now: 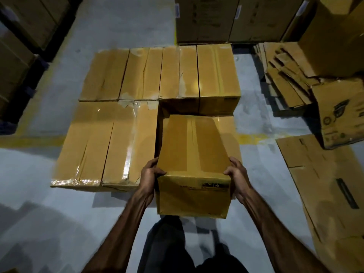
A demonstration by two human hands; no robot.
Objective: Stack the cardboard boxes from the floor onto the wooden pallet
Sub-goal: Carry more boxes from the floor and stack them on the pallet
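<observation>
I hold a taped cardboard box [194, 154] in front of me, its near face carrying a dark label. My left hand [150, 174] grips its near left edge and my right hand [237, 173] grips its near right edge, thumbs on top. The box hangs over the front right spot of a block of stacked boxes [122, 115] laid in two rows. Two taller boxes [199, 75] stand at the back right of that block. The pallet under them is hidden.
Flattened cardboard sheets [285, 75] lie in a pile at the right, with a printed box [340, 113] and a large flat sheet [325, 178] nearer. Tall box stacks [226, 18] stand behind and at the left [17, 46]. A yellow floor line [29, 140] crosses the grey floor.
</observation>
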